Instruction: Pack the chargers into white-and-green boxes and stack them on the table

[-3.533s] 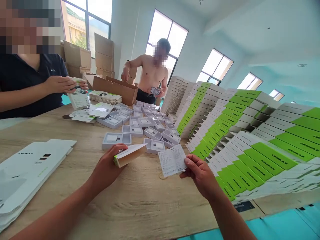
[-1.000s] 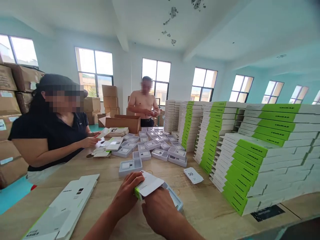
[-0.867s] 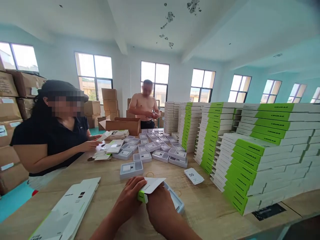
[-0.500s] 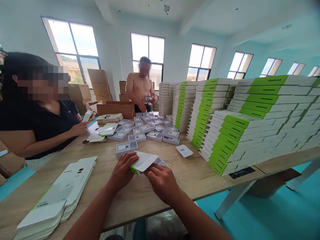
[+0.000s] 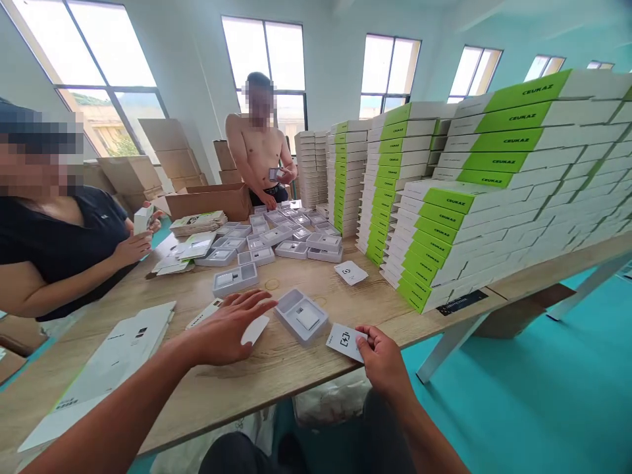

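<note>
My right hand (image 5: 386, 361) pinches a small white leaflet (image 5: 344, 340) with a black symbol, at the table's front edge. My left hand (image 5: 228, 329) is open, palm down and fingers stretched, over a white carton (image 5: 204, 313). Most of that carton is hidden beneath the hand, so I cannot tell whether they touch. Between my hands lies a pale grey plastic tray (image 5: 289, 326) with a small white item (image 5: 309, 316) in one compartment. Another tray (image 5: 236, 279) sits farther back. More leaflets (image 5: 351, 272) lie on the table, right of centre.
Tall stacks of white-and-green boxes (image 5: 439, 220) line the right side. Flat cartons (image 5: 111, 365) lie at front left. Several trays (image 5: 276, 235) are heaped mid-table. One co-worker (image 5: 259, 148) stands at the back; another (image 5: 64, 243) on the left holds a small box (image 5: 143, 219).
My right hand has left the carton and moved right, now with a leaflet in it. My left hand has opened over the carton, now on the table. The view has tilted down.
</note>
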Motion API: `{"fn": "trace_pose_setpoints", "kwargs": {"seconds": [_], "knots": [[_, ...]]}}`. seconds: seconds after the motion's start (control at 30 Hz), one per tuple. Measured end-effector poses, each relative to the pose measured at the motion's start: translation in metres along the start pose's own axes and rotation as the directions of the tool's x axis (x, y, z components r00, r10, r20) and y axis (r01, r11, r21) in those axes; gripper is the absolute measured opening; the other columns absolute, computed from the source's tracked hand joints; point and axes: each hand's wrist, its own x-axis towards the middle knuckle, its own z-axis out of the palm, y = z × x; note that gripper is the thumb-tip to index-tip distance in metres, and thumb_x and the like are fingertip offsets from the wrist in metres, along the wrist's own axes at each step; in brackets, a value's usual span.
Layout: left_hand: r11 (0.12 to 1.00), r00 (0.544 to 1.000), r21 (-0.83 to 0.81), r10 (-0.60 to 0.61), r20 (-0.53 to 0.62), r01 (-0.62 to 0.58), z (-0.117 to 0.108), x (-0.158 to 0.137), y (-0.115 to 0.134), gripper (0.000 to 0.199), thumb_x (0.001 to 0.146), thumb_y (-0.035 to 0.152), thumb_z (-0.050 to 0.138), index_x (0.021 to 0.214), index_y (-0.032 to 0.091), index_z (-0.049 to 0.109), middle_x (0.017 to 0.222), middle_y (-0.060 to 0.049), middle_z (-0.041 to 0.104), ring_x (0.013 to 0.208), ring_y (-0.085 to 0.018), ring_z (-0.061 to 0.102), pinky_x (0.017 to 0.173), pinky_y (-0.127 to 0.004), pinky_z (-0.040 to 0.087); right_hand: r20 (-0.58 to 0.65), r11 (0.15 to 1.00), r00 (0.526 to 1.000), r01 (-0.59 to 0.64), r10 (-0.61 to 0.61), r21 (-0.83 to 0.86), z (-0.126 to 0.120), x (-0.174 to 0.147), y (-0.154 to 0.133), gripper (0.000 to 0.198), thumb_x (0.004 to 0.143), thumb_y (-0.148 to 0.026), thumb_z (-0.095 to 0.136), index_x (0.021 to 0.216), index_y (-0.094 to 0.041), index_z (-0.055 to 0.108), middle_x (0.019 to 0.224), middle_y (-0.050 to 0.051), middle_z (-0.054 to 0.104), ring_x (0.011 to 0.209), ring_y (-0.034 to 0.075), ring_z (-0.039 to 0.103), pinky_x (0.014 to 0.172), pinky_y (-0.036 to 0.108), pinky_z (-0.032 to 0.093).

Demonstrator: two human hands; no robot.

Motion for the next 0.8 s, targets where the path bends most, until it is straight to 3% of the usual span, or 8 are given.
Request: {"fn": "trace_pose_setpoints", "kwargs": {"seconds": [0.13, 0.27, 0.43, 0.57, 0.67, 0.8], "knots": [[0.986, 0.973, 0.026, 0.157, 0.169, -0.164, 0.000, 0.079, 0.037, 0.111, 0.056, 0.011, 0.070, 0.158, 0.030, 0.030, 0.166, -0.013, 0.033, 0.153, -0.041, 0.026, 0.119, -0.069, 0.016, 0.026, 1.000, 1.000, -0.016, 0.016, -0.006, 0.002, 0.004, -0.005, 0.042, 0.081, -0.050, 0.056, 0.105, -0.018, 0.069, 0.090, 0.011, 0.080, 0.083, 0.028, 0.076, 0.068, 0.034, 0.060], [0.969, 0.957, 0.007, 0.242, 0.160, -0.247, -0.005, 0.111, 0.049, 0.091, 0.060, 0.021, 0.073, 0.147, 0.023, 0.046, 0.143, -0.014, 0.058, 0.136, -0.039, 0.050, 0.117, -0.059, 0.028, 0.008, 0.999, 0.999, -0.032, 0.032, 0.025, -0.003, 0.010, -0.012, 0.031, 0.076, -0.044, 0.064, 0.095, -0.020, 0.071, 0.087, 0.011, 0.079, 0.082, 0.028, 0.074, 0.065, 0.032, 0.056], [0.961, 0.969, -0.126, 0.244, -0.028, -0.245, -0.013, 0.092, 0.071, 0.091, 0.062, 0.025, 0.073, 0.147, 0.025, 0.041, 0.141, -0.010, 0.053, 0.130, -0.034, 0.051, 0.112, -0.047, 0.039, 0.141, 0.964, 0.987, -0.114, 0.081, 0.241, 0.010, 0.016, -0.031, 0.037, 0.083, -0.051, 0.059, 0.095, -0.018, 0.070, 0.079, 0.008, 0.077, 0.067, 0.023, 0.071, 0.057, 0.030, 0.053], [0.958, 0.973, -0.183, 0.205, -0.105, -0.221, -0.001, 0.083, 0.087, 0.096, 0.061, 0.019, 0.073, 0.151, 0.024, 0.039, 0.143, -0.011, 0.049, 0.135, -0.033, 0.045, 0.117, -0.045, 0.035, 0.230, 0.876, 0.968, -0.192, 0.096, 0.442, 0.027, 0.009, -0.050, 0.052, 0.093, -0.063, 0.044, 0.112, -0.019, 0.063, 0.096, 0.010, 0.078, 0.078, 0.022, 0.074, 0.064, 0.033, 0.058], [0.964, 0.978, -0.169, 0.194, -0.073, -0.204, 0.000, 0.073, 0.078, 0.101, 0.064, 0.022, 0.076, 0.156, 0.028, 0.034, 0.151, -0.011, 0.045, 0.142, -0.035, 0.039, 0.121, -0.049, 0.028, 0.286, 0.794, 0.953, -0.250, 0.100, 0.555, 0.035, 0.003, -0.056, 0.044, 0.082, -0.053, 0.069, 0.111, -0.020, 0.063, 0.099, 0.007, 0.077, 0.085, 0.022, 0.074, 0.070, 0.030, 0.058], [0.978, 0.988, -0.195, 0.093, 0.120, -0.068, -0.014, 0.038, 0.029, 0.129, 0.062, 0.044, 0.085, 0.164, 0.027, 0.007, 0.171, -0.014, 0.015, 0.157, -0.039, 0.013, 0.125, -0.055, 0.015, 0.327, 0.807, 0.934, -0.302, 0.144, 0.508, 0.036, 0.004, -0.052, 0.035, 0.071, -0.033, 0.080, 0.100, -0.018, 0.069, 0.087, 0.003, 0.077, 0.077, 0.018, 0.071, 0.066, 0.024, 0.056]]}}
